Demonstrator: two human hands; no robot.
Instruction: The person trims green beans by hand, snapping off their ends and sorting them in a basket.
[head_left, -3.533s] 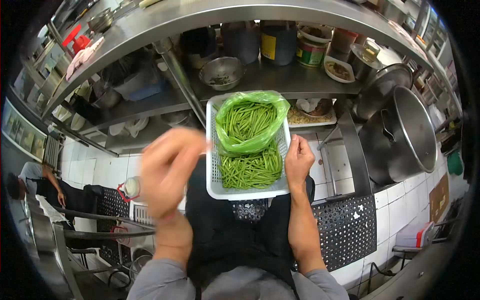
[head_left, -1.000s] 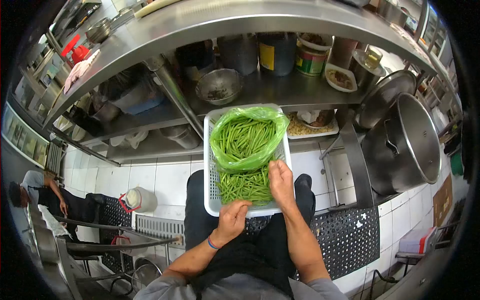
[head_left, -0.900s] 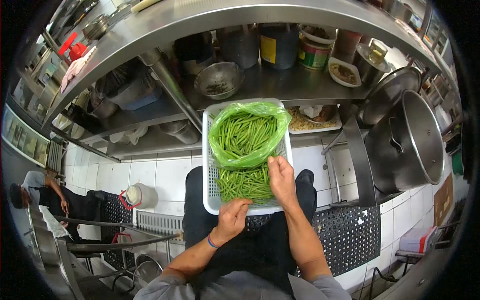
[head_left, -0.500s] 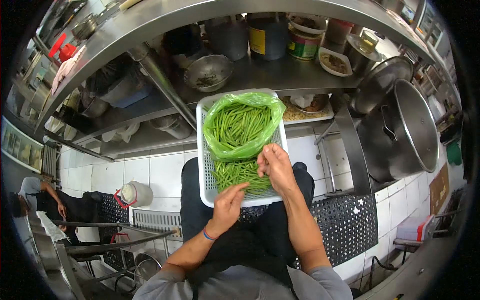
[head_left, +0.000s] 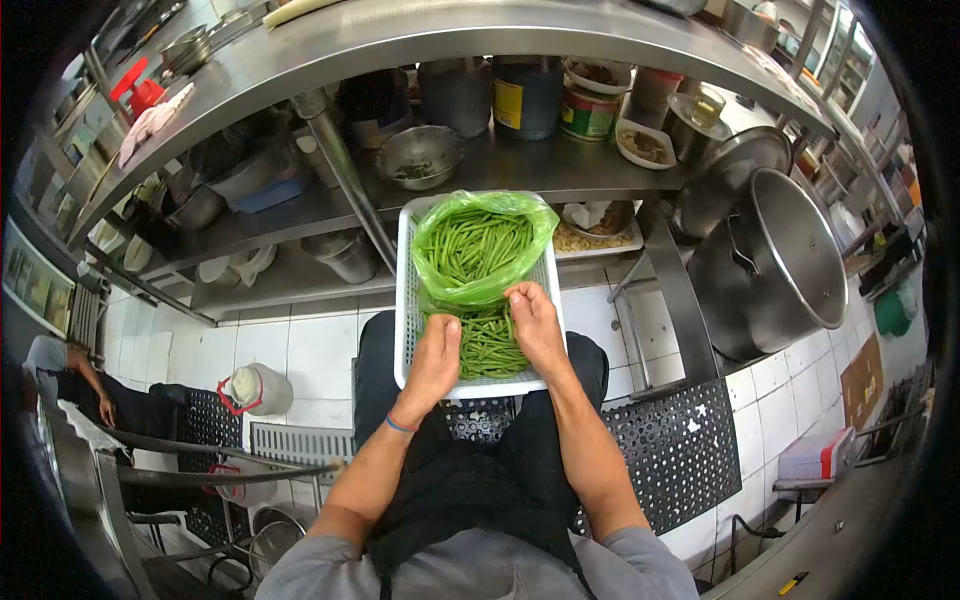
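Observation:
A white plastic basket (head_left: pixel 405 262) rests on my lap. In its far part sits an open green plastic bag (head_left: pixel 548 228) filled with long green beans (head_left: pixel 478 250). Loose green beans (head_left: pixel 490 343) lie in the near part. Over their left side is my left hand (head_left: pixel 434 358), closed, thumb up; whatever it may hold is hidden. My right hand (head_left: pixel 538 325) is over the right side, thumb and finger pinched together beside the bag's near edge. Anything in that pinch is too small to make out.
Ahead stands a steel table (head_left: pixel 460 50) whose lower shelf holds a metal bowl (head_left: pixel 420 158) and several containers. A large pot (head_left: pixel 775 265) is at the right. A white bucket (head_left: pixel 262 388) stands on the tiles at left, near another person (head_left: pixel 85 385). Black perforated mat (head_left: pixel 665 440) lies right.
My left hand has moved forward and up to the basket's left side, turning thumb up. My right hand has shifted slightly, staying near the bag's edge. The view has shifted a little.

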